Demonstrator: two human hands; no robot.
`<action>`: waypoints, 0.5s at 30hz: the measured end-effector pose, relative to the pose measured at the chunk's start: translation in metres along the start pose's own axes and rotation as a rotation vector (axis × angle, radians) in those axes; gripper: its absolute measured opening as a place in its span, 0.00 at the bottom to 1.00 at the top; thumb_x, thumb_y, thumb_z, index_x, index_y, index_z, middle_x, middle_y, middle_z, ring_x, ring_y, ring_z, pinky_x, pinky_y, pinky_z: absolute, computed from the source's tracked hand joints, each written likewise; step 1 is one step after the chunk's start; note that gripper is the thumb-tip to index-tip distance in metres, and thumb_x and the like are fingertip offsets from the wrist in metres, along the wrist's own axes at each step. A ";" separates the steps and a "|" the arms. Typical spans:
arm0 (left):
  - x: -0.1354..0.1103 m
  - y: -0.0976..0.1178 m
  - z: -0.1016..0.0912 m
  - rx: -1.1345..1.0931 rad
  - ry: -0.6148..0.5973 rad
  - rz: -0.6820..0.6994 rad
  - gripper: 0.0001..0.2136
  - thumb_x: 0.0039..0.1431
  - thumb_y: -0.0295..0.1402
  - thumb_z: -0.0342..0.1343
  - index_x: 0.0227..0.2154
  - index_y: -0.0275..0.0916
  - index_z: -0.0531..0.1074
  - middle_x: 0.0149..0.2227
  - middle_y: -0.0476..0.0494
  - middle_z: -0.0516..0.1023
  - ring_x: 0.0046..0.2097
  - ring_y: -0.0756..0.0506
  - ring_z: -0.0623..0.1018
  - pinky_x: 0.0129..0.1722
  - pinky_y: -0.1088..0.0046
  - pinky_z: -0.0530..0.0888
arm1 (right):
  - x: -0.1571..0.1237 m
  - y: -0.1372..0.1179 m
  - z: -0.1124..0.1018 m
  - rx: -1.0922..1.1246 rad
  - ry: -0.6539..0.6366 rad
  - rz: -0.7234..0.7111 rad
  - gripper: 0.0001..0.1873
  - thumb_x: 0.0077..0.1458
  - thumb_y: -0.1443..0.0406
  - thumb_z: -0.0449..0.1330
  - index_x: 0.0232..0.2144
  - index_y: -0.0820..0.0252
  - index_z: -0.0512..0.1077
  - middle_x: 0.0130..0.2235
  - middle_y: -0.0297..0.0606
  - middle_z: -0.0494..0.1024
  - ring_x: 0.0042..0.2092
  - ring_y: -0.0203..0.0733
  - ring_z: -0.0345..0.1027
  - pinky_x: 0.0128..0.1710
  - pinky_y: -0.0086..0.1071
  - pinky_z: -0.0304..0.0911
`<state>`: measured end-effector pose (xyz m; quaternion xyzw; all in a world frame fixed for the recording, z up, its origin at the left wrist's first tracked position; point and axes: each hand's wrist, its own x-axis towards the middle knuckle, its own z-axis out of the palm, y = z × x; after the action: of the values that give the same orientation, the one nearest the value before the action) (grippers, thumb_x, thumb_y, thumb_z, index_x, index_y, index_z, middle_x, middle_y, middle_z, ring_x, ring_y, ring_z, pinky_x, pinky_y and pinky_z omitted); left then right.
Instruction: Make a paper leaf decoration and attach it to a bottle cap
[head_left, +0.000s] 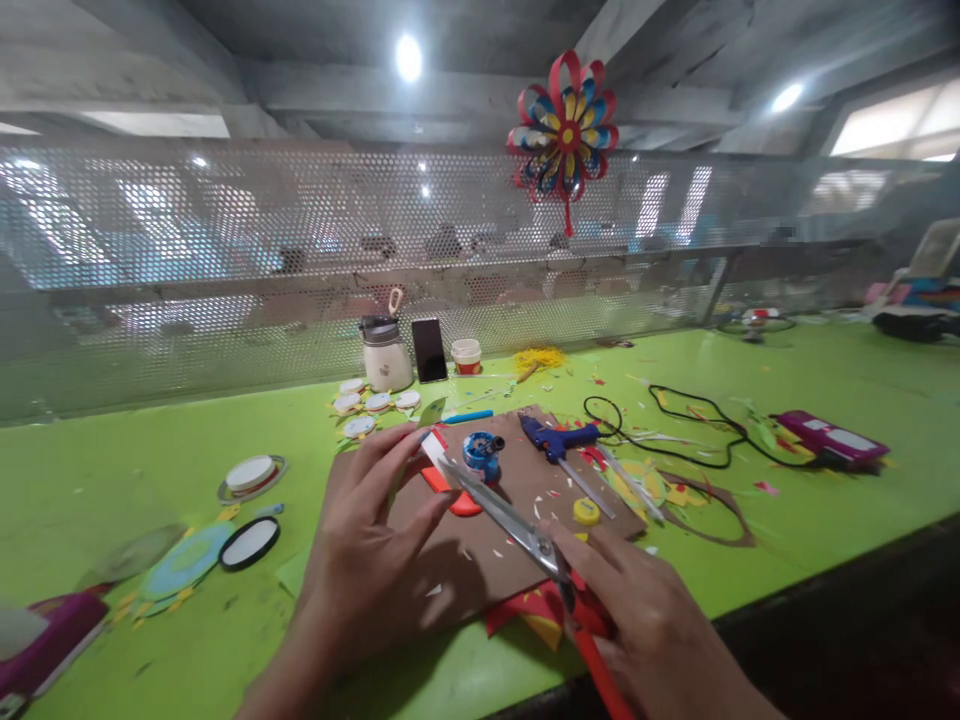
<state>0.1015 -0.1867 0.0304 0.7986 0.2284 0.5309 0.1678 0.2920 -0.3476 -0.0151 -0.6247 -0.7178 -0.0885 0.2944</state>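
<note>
Between the fingertips of my left hand (367,500) is a small white piece of paper (433,448) with a red edge. My right hand (637,600) grips red-handled scissors (517,525). Their blades reach up and left to the paper's lower edge; whether they cut into it I cannot tell. Below both hands lies a brown cardboard sheet (465,570). Just behind the blades sits a round blue container (480,455) with a dark nozzle-like part. A red-orange flat piece (457,500) is partly hidden by the blades. A yellow round object (586,512) rests right of them.
A blue glue gun (559,437) lies on the cardboard's far right, its black cord running right to a purple box (831,440). Behind stand a white jug (387,360), a phone (430,350) and a small tub (466,356). A paper flower (568,137) hangs before the perforated screen.
</note>
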 end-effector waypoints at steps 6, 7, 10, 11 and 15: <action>0.000 0.001 0.001 0.031 0.015 -0.004 0.22 0.53 0.32 0.61 0.53 0.48 0.71 0.51 0.42 0.70 0.54 0.40 0.72 0.55 0.58 0.74 | 0.001 0.000 0.003 0.003 0.036 -0.011 0.28 0.53 0.70 0.54 0.57 0.66 0.62 0.39 0.48 0.76 0.36 0.48 0.72 0.32 0.38 0.70; 0.000 0.001 0.001 0.040 0.017 -0.004 0.22 0.53 0.32 0.61 0.53 0.48 0.71 0.51 0.42 0.70 0.54 0.39 0.72 0.55 0.58 0.74 | 0.001 0.000 0.003 0.001 0.035 -0.013 0.28 0.53 0.71 0.54 0.57 0.65 0.62 0.39 0.48 0.76 0.36 0.48 0.73 0.32 0.38 0.70; 0.000 0.001 0.000 0.043 0.017 -0.005 0.22 0.53 0.32 0.61 0.53 0.48 0.71 0.51 0.42 0.70 0.54 0.40 0.72 0.55 0.57 0.73 | 0.001 0.000 0.002 -0.004 0.034 -0.022 0.27 0.53 0.71 0.53 0.57 0.66 0.63 0.41 0.49 0.76 0.35 0.47 0.73 0.31 0.37 0.70; 0.000 0.001 0.000 0.042 0.015 -0.007 0.22 0.53 0.32 0.61 0.53 0.48 0.71 0.51 0.43 0.70 0.54 0.40 0.72 0.55 0.57 0.73 | 0.001 0.000 0.002 -0.002 0.037 -0.023 0.27 0.53 0.71 0.53 0.56 0.66 0.63 0.41 0.50 0.76 0.35 0.47 0.73 0.31 0.37 0.70; 0.000 0.002 0.000 0.039 0.013 -0.009 0.22 0.54 0.31 0.60 0.54 0.47 0.70 0.51 0.43 0.70 0.54 0.40 0.71 0.55 0.58 0.73 | 0.002 -0.002 0.001 0.021 0.065 -0.025 0.27 0.51 0.72 0.53 0.55 0.67 0.64 0.41 0.50 0.77 0.36 0.47 0.73 0.31 0.36 0.70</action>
<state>0.1021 -0.1884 0.0308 0.7972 0.2436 0.5308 0.1532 0.2897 -0.3459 -0.0140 -0.6093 -0.7166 -0.1048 0.3230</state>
